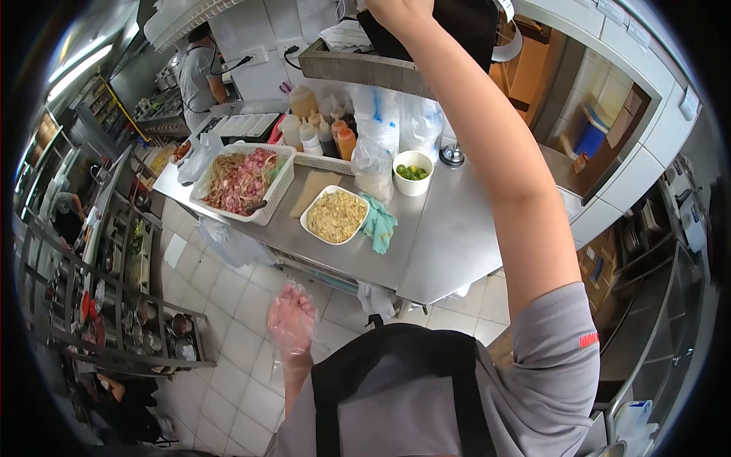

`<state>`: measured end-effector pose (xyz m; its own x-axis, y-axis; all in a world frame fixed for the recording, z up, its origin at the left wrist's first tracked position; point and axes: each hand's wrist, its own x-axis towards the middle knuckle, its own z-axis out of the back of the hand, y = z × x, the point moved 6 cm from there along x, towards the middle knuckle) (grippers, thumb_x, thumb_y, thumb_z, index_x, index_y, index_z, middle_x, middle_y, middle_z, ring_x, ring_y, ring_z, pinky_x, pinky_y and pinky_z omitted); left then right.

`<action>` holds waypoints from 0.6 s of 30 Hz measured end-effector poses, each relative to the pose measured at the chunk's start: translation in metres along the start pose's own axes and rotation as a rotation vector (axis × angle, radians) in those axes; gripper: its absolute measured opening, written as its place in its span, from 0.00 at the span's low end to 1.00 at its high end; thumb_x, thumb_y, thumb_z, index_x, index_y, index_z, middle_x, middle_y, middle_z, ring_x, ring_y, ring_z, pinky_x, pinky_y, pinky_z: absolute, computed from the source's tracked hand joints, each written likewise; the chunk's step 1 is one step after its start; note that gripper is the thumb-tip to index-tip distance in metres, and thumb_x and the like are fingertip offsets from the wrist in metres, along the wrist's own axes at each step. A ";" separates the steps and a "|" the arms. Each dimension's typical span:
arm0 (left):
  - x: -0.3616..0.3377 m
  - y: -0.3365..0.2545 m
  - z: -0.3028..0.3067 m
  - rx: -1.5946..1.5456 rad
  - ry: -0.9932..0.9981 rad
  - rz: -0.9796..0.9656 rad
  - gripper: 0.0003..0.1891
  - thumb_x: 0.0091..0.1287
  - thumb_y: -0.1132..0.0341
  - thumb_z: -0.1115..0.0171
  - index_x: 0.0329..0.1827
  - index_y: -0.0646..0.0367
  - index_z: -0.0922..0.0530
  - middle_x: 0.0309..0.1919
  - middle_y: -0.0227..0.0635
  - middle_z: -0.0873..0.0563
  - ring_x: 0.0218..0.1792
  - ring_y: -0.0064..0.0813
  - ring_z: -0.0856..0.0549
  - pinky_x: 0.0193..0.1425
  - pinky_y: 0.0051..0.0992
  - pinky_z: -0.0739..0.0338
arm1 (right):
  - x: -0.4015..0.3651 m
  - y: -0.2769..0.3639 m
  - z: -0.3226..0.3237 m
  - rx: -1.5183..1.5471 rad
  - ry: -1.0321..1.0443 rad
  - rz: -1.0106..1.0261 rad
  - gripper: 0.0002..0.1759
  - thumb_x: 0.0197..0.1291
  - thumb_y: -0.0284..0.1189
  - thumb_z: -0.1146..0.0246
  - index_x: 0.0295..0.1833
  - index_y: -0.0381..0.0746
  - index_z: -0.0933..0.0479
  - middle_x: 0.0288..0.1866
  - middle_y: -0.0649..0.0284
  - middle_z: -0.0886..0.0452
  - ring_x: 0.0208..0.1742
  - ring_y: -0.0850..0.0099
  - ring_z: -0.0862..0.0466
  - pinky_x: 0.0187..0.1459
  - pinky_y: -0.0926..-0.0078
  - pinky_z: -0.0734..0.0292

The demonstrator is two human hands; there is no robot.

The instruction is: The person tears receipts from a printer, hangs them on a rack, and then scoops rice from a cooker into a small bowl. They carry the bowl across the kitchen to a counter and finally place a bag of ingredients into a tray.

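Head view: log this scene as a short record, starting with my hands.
left hand: clear plastic glove, nothing visibly held, over the floor before the counter
right hand: raised above the shelf, cut off by the frame; grip unclear
white bowl: pale yellow chopped food, beside the green cloth
white basket: pink and greenish shredded food
white tub: round green fruit
squeeze bottles: behind the bowl
co-worker: back left, grey top

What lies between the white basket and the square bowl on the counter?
A flat tan sheet lies between the basket and bowl, as the head view shows; its material is unclear.
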<state>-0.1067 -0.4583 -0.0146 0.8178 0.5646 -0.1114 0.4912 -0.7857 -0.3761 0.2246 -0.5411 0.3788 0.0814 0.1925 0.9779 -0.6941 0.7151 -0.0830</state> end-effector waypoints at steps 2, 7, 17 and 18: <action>0.007 -0.003 0.000 -0.002 0.018 -0.003 0.17 0.62 0.59 0.51 0.47 0.61 0.26 0.36 0.36 0.22 0.37 0.30 0.27 0.42 0.25 0.31 | 0.003 -0.003 -0.004 0.024 0.050 -0.052 0.17 0.56 0.37 0.49 0.24 0.41 0.19 0.26 0.57 0.19 0.35 0.61 0.20 0.42 0.61 0.32; 0.031 -0.001 -0.003 -0.027 -0.036 0.014 0.17 0.62 0.59 0.51 0.47 0.62 0.26 0.36 0.36 0.22 0.37 0.31 0.27 0.43 0.26 0.31 | 0.005 -0.002 -0.035 -0.091 0.189 -0.007 0.12 0.49 0.30 0.48 0.24 0.41 0.19 0.26 0.57 0.19 0.32 0.63 0.19 0.42 0.61 0.30; 0.051 0.007 -0.032 -0.059 0.166 0.120 0.18 0.61 0.60 0.49 0.48 0.64 0.28 0.37 0.38 0.24 0.37 0.32 0.27 0.44 0.28 0.31 | 0.011 0.018 -0.073 -0.154 0.326 0.135 0.11 0.49 0.31 0.46 0.27 0.43 0.18 0.29 0.58 0.18 0.33 0.64 0.18 0.36 0.66 0.28; 0.051 0.004 -0.028 -0.050 0.151 0.094 0.18 0.61 0.60 0.49 0.47 0.64 0.28 0.37 0.38 0.24 0.37 0.32 0.27 0.44 0.28 0.31 | 0.016 0.013 -0.079 -0.100 0.351 0.069 0.11 0.49 0.30 0.47 0.27 0.42 0.19 0.30 0.57 0.18 0.34 0.63 0.18 0.36 0.66 0.26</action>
<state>-0.0547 -0.4401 0.0038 0.8949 0.4462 -0.0029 0.4212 -0.8470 -0.3243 0.2740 -0.4756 0.3784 0.2891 0.4489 0.8455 -0.6346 0.7511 -0.1818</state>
